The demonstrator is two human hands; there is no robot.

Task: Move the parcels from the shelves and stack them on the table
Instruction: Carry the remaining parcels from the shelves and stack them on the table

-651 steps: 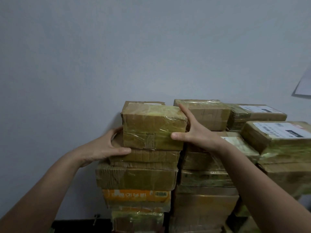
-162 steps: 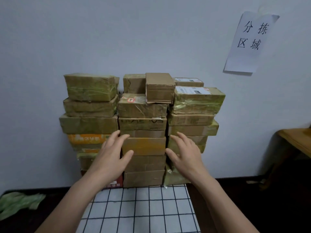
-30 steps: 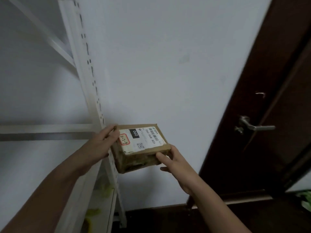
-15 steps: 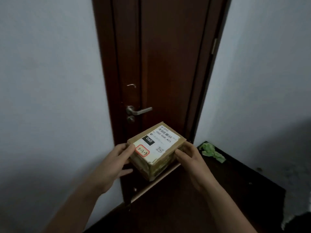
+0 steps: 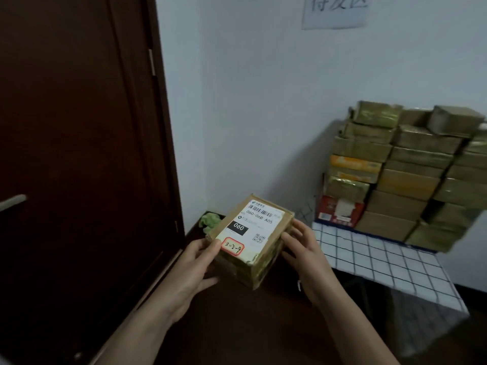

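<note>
I carry a small brown parcel (image 5: 253, 241) with a white shipping label and a red-edged sticker, low in the middle of the head view. My left hand (image 5: 195, 264) grips its left end, thumb on top by the sticker. My right hand (image 5: 303, 248) holds its right side, fingers curled against the box. To the right, the table with a white checked cloth (image 5: 382, 262) bears a tall stack of taped brown parcels (image 5: 411, 175) against the wall. The shelves are out of view.
A dark wooden door (image 5: 73, 154) fills the left side, its handle (image 5: 13, 202) at the far left edge. A crumpled green wrapper (image 5: 210, 221) lies on the dark floor by the wall. A paper sign (image 5: 334, 10) hangs on the wall above.
The view has swung right from the shelf past the door to the table and its stack. The parcel stays held between both hands.
</note>
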